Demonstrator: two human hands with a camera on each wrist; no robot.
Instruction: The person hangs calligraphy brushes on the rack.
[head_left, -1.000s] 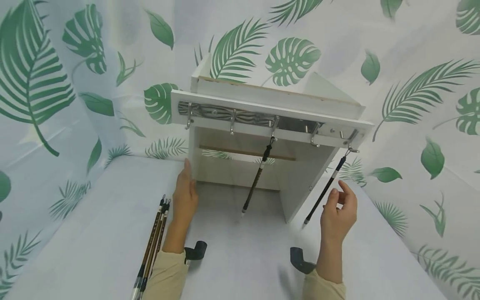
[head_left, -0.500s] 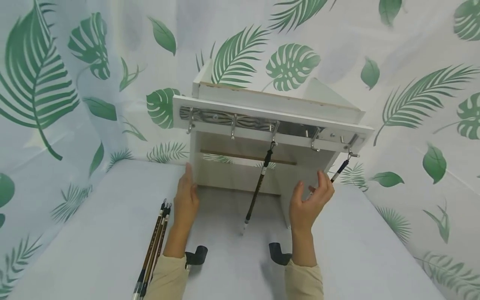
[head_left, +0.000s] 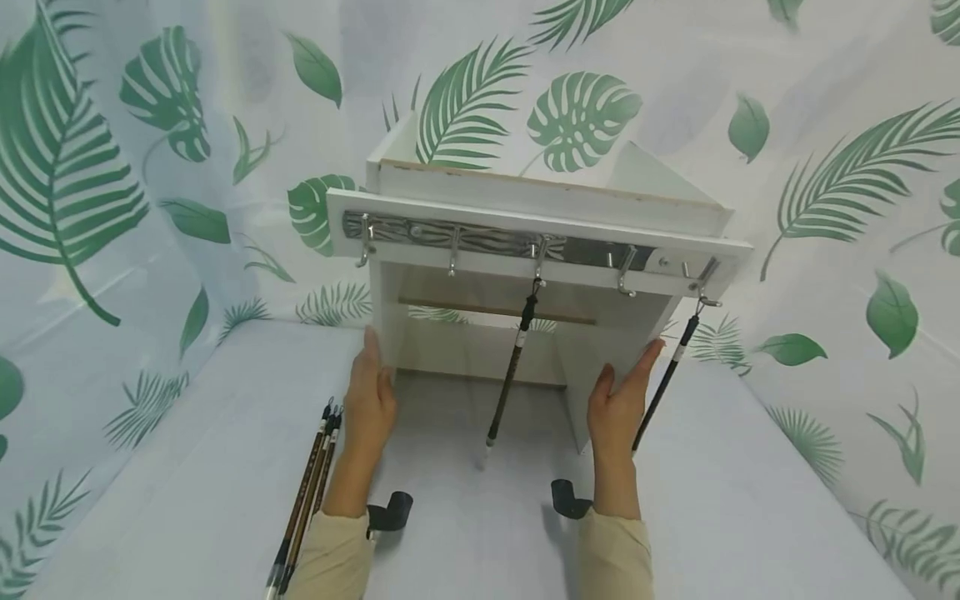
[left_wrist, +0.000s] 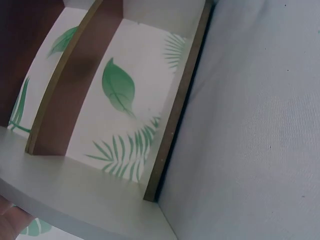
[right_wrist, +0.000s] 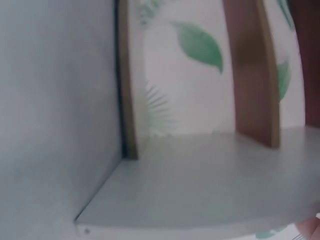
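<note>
At your far left, loose brushes (head_left: 309,483) lie side by side on the table (head_left: 217,467), unchanged. Next to them, your left hand (head_left: 367,408) stays by the left panel (head_left: 386,317) of the white stand (head_left: 555,200), fingers straight, clasping nothing. In the middle, a brush (head_left: 508,375) hangs by its loop from the central hook (head_left: 540,257), tilted, tip pointing down. Then comes what has changed: your right hand (head_left: 617,408) has moved in from beside the rightmost brush (head_left: 665,379) to the right panel (head_left: 611,337), fingers extended along it, curled round nothing. That brush hangs from the last hook (head_left: 705,287) without your hold, and you now flank the stand on both sides, seemingly to steady or adjust it.
</note>
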